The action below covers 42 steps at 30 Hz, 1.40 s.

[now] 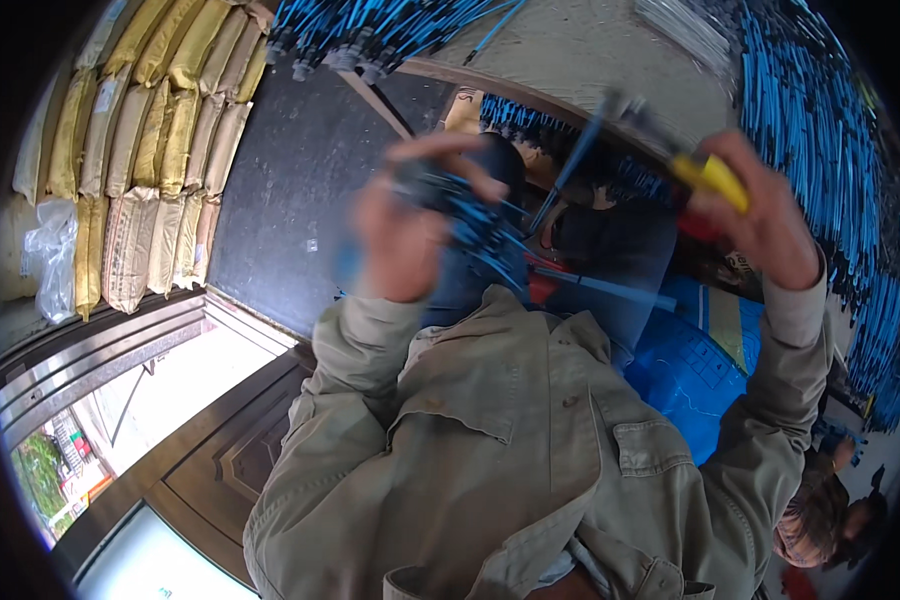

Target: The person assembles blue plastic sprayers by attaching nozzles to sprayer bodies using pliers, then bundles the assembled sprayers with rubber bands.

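Note:
My left hand [405, 235], smeared by motion, is wrapped round a bundle of thin blue cable-like strips with black ends [480, 225], held over my lap. The strips fan out to the right from under its fingers. Raised at the right, my right hand [765, 205] grips a yellow-handled tool [712, 180]. The tool's dark metallic end points up and left, too blurred to tell its kind. Something red shows beneath that hand. Between the hands, a few loose blue strips [610, 288] lie across my legs, with a red object [542, 287] beside them.
Masses of blue strips lie on a worktop [570, 55] ahead and hang at the right [805, 150]. Stacked yellow-brown sacks [130, 140] stand at the left. A blue plastic bag [685, 370] sits by my right side. Another person [820, 510] is at the lower right.

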Each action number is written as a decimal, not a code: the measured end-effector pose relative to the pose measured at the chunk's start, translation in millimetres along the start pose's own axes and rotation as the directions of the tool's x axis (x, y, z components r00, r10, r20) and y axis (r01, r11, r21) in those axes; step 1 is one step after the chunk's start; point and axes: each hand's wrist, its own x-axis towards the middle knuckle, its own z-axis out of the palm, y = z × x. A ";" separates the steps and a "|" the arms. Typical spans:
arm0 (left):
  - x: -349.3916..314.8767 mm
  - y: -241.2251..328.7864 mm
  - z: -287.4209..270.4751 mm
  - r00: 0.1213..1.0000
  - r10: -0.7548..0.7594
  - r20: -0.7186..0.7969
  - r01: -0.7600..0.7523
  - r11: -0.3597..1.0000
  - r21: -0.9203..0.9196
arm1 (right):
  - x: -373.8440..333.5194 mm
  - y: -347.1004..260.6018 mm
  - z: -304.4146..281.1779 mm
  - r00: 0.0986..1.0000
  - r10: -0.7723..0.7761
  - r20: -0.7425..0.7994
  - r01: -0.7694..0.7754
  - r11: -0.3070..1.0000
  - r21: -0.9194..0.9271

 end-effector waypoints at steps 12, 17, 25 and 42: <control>-45.2 -11.8 -136.9 0.961 -0.076 -0.266 -0.194 0.498 -0.845 | 29.8 2.1 94.0 0.886 -0.371 -0.277 0.313 0.921 -0.231; -63.9 -76.9 -104.1 0.882 -0.384 -0.274 -0.148 0.326 -0.934 | 53.4 -66.0 152.2 0.794 -0.462 -0.395 0.559 0.810 0.176; -95.4 -152.9 -52.9 0.816 -0.576 -0.051 0.403 0.629 -0.665 | 49.1 -75.6 137.7 0.746 -0.544 -0.385 0.664 0.652 0.366; -40.3 -43.2 -8.4 0.902 -0.400 0.163 0.419 0.902 -0.104 | 28.0 -49.0 134.7 0.997 0.080 0.007 -0.019 0.143 0.990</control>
